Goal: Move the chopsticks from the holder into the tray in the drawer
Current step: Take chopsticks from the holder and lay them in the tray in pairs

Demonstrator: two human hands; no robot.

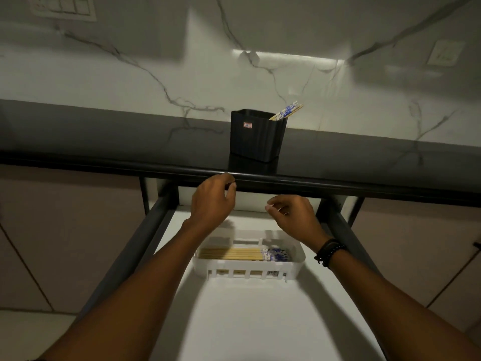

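Both hands are empty, fingers loosely curled: left hand by the counter edge, right hand over the drawer. The last chopsticks lean toward 2 o'clock in the holder, at 12 o'clock from the hands; the tray lies at 6 o'clock. Best to pinch them together near the tops and lift straight, so the holder stays upright.

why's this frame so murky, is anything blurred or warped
Head view: dim overall, with one bright glare strip on the wall; the left hand and right hand are slightly motion-smeared; soft shadows cross the drawer floor around the tray; the wide lens bows the counter edge; the holder looks fairly sharp.
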